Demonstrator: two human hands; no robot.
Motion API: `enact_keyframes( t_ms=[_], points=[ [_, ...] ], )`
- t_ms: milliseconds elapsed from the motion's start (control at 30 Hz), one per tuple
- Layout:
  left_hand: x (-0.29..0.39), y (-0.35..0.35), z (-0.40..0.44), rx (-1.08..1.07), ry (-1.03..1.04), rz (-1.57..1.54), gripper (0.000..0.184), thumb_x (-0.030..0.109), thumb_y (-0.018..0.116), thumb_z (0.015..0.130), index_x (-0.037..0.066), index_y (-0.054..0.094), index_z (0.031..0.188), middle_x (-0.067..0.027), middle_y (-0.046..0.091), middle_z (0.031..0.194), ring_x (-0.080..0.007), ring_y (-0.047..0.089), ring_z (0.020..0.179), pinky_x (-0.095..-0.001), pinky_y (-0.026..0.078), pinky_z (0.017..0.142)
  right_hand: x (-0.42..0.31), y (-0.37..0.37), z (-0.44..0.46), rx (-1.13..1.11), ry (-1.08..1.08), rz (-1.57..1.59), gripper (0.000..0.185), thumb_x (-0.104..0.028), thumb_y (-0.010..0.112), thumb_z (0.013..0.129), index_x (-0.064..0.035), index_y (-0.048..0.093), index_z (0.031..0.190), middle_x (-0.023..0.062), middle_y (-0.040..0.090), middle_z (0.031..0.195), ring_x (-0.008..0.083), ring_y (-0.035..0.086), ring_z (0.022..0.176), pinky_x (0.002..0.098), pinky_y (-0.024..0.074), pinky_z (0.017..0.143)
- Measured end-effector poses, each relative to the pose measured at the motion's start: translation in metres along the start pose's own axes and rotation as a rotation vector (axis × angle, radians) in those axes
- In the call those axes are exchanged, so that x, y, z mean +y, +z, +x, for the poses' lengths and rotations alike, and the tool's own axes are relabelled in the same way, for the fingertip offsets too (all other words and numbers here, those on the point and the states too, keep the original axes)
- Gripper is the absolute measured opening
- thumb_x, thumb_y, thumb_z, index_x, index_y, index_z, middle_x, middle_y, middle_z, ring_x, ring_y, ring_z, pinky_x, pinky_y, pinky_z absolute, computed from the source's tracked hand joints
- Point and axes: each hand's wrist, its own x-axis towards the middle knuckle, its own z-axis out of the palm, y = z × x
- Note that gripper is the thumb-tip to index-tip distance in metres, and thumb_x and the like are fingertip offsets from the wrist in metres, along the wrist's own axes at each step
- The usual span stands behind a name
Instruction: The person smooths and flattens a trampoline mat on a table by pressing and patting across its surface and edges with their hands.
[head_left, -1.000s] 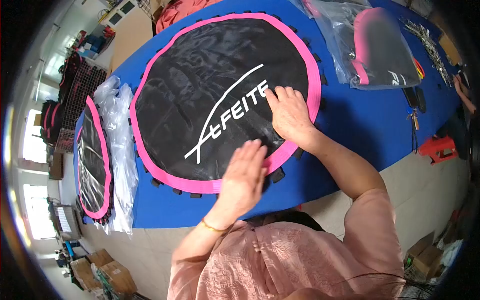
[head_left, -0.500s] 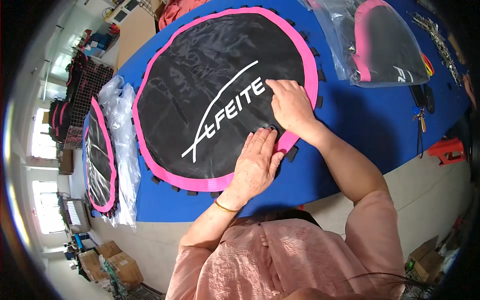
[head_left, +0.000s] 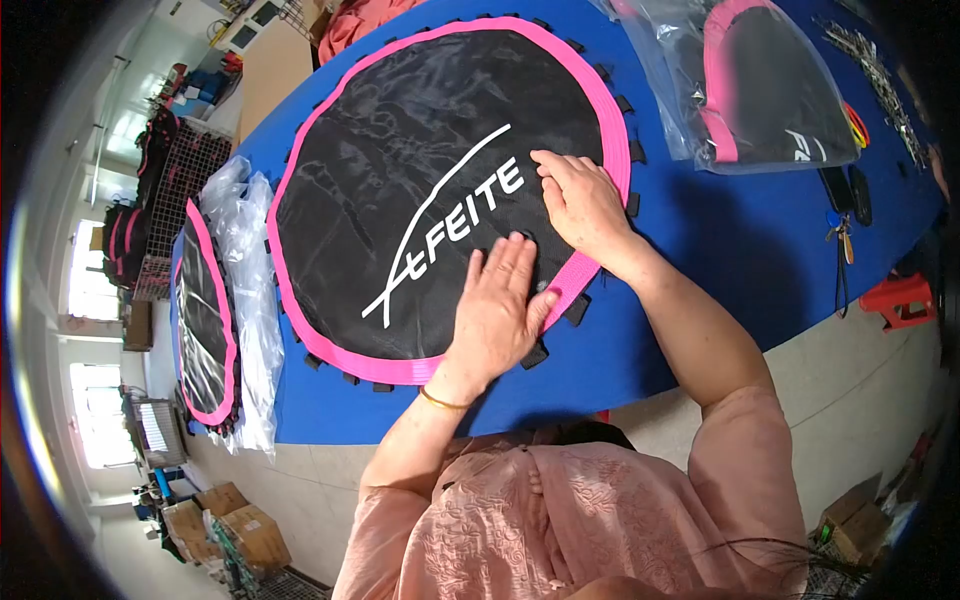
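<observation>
A round black trampoline mat lies flat on the blue table cover, with a pink border, black tabs around its edge and white "FEITE" lettering. My left hand rests palm down near the lettering, fingers spread over the black mesh and thumb at the pink border. Farther right, my right hand lies on the mat beside the last letter, its fingers stretched out and a little bent. Neither hand grasps anything.
A folded mat in clear plastic lies at the far right. Near it are metal pieces and keys. On the left are crumpled plastic and another pink-edged mat. A red stool stands beyond the table's right edge.
My left hand has slid up and left over the mat, from the border toward the lettering, its fingers spreading. My right hand has stayed nearly in place.
</observation>
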Motion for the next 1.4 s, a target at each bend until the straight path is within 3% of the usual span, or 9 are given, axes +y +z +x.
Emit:
enact_keyframes(
  t_ms=[200,267,533,733,900,1200,1400],
  points=[
    [0.020,-0.004,-0.016,-0.052,0.045,-0.005,0.071,0.052,0.053,0.105,-0.003,0.050,0.149,-0.0271,0.054,0.151,-0.0431,0.048,0.145,-0.0621,0.029,0.122,-0.002,-0.001,-0.001,0.007,-0.011,-0.013,0.037,-0.006,0.060,0.096,-0.0061,0.063,0.132,0.0112,0.074,0.111,0.0335,0.067,0.104,0.0473,0.0521,0.092],
    [0.013,-0.006,-0.013,-0.038,0.015,0.045,0.070,0.051,0.054,0.105,-0.003,0.052,0.149,-0.0222,0.054,0.153,-0.0386,0.048,0.145,-0.0627,0.024,0.124,-0.001,0.000,-0.001,0.007,-0.006,-0.018,0.037,-0.006,0.060,0.096,-0.0063,0.063,0.133,0.0112,0.074,0.111,0.0334,0.067,0.105,0.0472,0.0520,0.092],
    [-0.053,-0.001,0.013,0.015,-0.133,0.214,0.054,0.038,0.047,0.110,0.003,0.052,0.151,-0.0162,0.055,0.155,-0.0340,0.047,0.147,-0.0621,0.022,0.125,0.001,0.002,0.000,0.016,-0.001,-0.005,0.036,-0.009,0.061,0.097,-0.0064,0.063,0.133,0.0107,0.074,0.111,0.0336,0.067,0.105,0.0469,0.0519,0.093],
    [-0.035,-0.008,-0.001,0.000,-0.028,0.083,0.052,0.033,0.049,0.109,0.000,0.053,0.149,-0.0196,0.056,0.152,-0.0362,0.049,0.144,-0.0622,0.025,0.124,0.003,0.002,0.002,0.006,0.017,0.013,0.036,-0.010,0.061,0.098,-0.0065,0.062,0.133,0.0109,0.075,0.111,0.0341,0.067,0.105,0.0470,0.0521,0.093],
    [0.005,-0.019,-0.033,-0.096,0.044,0.068,0.053,0.033,0.052,0.108,-0.001,0.054,0.148,-0.0190,0.056,0.152,-0.0344,0.051,0.143,-0.0636,0.021,0.125,0.002,0.002,0.001,0.008,0.018,0.016,0.036,-0.010,0.061,0.098,-0.0068,0.062,0.134,0.0109,0.075,0.112,0.0337,0.067,0.105,0.0469,0.0521,0.094],
    [-0.025,-0.021,-0.048,-0.033,-0.124,0.219,0.055,0.038,0.047,0.110,0.000,0.053,0.149,-0.0195,0.055,0.153,-0.0355,0.049,0.145,-0.0629,0.021,0.125,0.001,0.001,0.001,0.014,0.012,0.018,0.035,-0.010,0.062,0.099,-0.0077,0.063,0.134,0.0103,0.075,0.112,0.0329,0.068,0.106,0.0458,0.0517,0.094],
    [-0.022,-0.020,-0.048,-0.031,-0.109,0.081,0.056,0.038,0.047,0.109,0.000,0.052,0.150,-0.0201,0.054,0.154,-0.0365,0.048,0.145,-0.0624,0.020,0.125,0.002,0.002,0.001,0.018,0.012,0.014,0.036,-0.010,0.062,0.098,-0.0088,0.063,0.134,0.0103,0.073,0.116,0.0322,0.066,0.112,0.0452,0.0496,0.097]
  ],
)
